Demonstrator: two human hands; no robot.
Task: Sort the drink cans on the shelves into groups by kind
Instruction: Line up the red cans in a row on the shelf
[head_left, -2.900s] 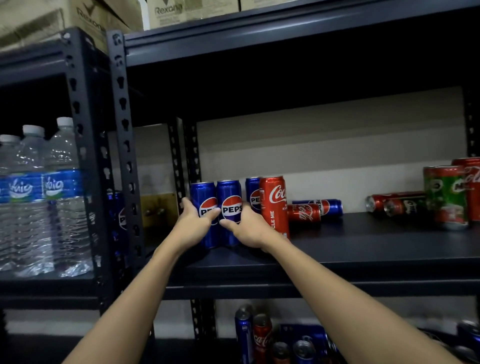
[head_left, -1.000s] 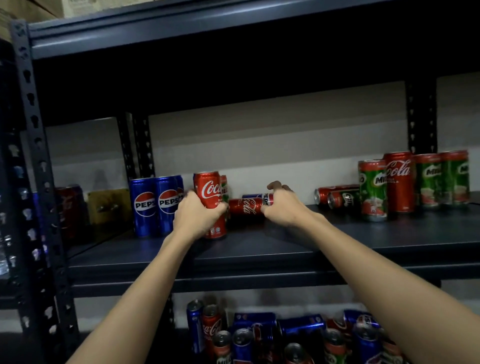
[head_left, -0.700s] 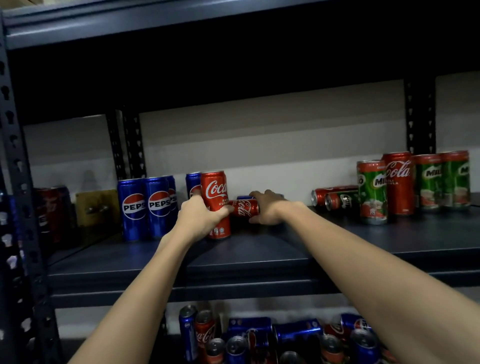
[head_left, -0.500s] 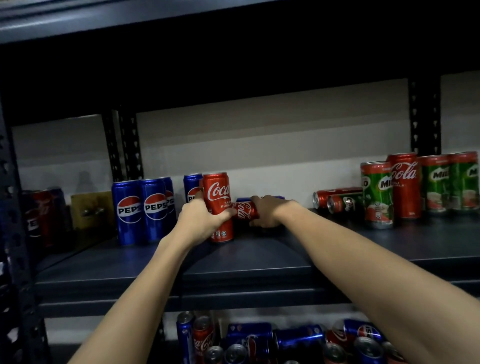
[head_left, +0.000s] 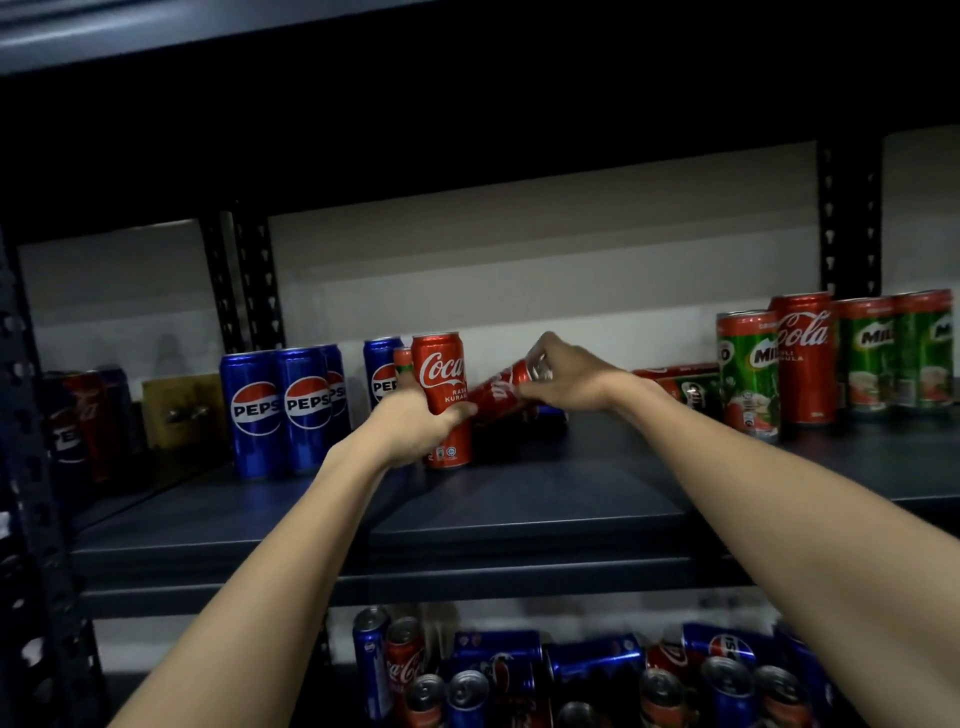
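Right hand (head_left: 569, 379) covers blurred tilted Coca-Cola can (head_left: 498, 395) top.

Between the two hands and the shelf's front edge (head_left: 467, 540) the dark shelf board lies bare, a wide lane for an arm. Left of the left grip (head_left: 415, 421) stand upright Pepsi cans (head_left: 280, 410). Right of the right grip (head_left: 566, 379) lying cans (head_left: 680, 384) and upright Milo cans (head_left: 748, 374) (one Coca-Cola can (head_left: 802, 358) among them) block the way.
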